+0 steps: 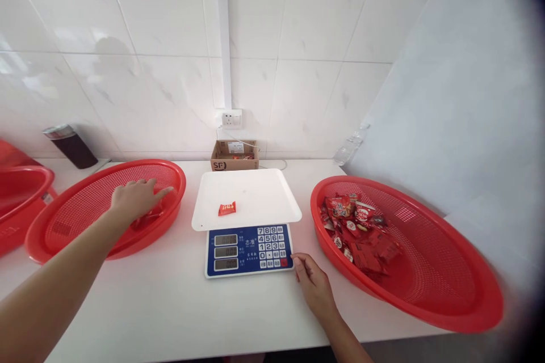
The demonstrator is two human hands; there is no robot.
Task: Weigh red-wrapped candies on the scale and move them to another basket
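My left hand [135, 199] is over the near-right part of a red plastic basket [74, 204], thumb apart from the stretched fingers. Red packets [149, 216] lie under it, partly hidden by the hand. A digital scale [249, 250] with a blue keypad panel stands in the middle of the table. On its white tray [259, 195] lies one small red wrapped snack packet [227, 208]. Beside the scale's lower right corner is my right hand [313, 283], fingers curled together and fingertips at the edge near the red key. Nothing shows in its grasp.
On the right, a big red basket [443, 255] holds several red snack packets [361, 232]. A cardboard box [234, 164] sits behind the scale, below a wall socket [230, 118]. A dark flask [72, 147], a clear bottle [351, 147] and another red basket [25, 193] are near the sides.
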